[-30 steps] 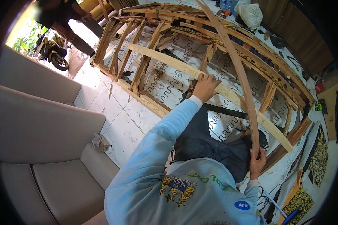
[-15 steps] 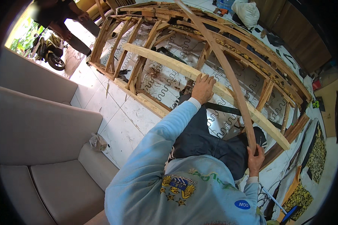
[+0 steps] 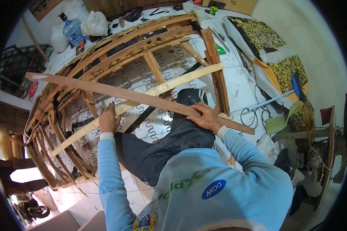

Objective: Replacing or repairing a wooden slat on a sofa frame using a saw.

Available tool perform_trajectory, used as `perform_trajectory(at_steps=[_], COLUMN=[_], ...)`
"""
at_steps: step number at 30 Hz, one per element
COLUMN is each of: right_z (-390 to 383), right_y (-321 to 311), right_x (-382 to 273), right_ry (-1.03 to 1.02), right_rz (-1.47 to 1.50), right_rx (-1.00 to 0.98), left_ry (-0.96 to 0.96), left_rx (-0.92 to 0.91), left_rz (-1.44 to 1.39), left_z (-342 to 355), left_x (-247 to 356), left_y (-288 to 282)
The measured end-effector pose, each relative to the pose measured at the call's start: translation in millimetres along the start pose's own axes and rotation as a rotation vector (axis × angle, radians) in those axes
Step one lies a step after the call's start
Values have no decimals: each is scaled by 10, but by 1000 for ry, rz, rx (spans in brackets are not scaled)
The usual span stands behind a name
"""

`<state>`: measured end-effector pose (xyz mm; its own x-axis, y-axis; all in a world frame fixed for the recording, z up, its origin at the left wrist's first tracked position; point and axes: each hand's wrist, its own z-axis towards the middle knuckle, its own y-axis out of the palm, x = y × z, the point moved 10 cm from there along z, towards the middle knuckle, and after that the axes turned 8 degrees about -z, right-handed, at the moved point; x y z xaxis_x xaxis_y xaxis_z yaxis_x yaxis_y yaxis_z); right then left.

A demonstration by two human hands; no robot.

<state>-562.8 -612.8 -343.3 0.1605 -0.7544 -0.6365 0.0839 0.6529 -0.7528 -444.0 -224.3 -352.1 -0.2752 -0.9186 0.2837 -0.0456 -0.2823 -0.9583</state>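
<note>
A long brown plank (image 3: 138,97) crosses in front of me, slanting from the upper left to the lower right. My right hand (image 3: 206,117) grips it near its right end, fingers over one edge and thumb along the other. A thin pointed thing shows by the fingers, too small to name. Under the plank, a pale wooden beam (image 3: 185,79) spans the sofa frame (image 3: 156,67). My left hand (image 3: 108,118) is closed over this beam, left of where the two pieces cross. Wavy metal springs (image 3: 144,73) show inside the frame.
At the upper left stand a blue water jug (image 3: 72,30) and white sacks (image 3: 96,24). Foam pieces (image 3: 258,32), a blue-headed pole (image 3: 273,99) and cables lie at right, near a wooden stand (image 3: 329,142). A person's legs (image 3: 19,173) show at the left edge.
My view has turned to the right. The brown plank now lies across the pale beam at a flatter slant. My right hand has shifted along the plank, away from its end.
</note>
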Motion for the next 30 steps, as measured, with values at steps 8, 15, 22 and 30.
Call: perform_trajectory(at_steps=[8,15,22,30], right_z=[-62,-114,-88,-2], right_y=[-84,-215,-731,-944], right_x=[124,110,-168,-458], right_ry=[-18,-23,-83,-49], right_rz=[41,165,191,478], right_rx=[124,191,291,321], left_ry=[-151,99,133,191], left_rx=[-252,58,294,950], left_rz=[-206,6,38,108], left_z=[-12,39,424,517], left_x=[61,163,560,952], left_y=[101,-278,-1164,-2850])
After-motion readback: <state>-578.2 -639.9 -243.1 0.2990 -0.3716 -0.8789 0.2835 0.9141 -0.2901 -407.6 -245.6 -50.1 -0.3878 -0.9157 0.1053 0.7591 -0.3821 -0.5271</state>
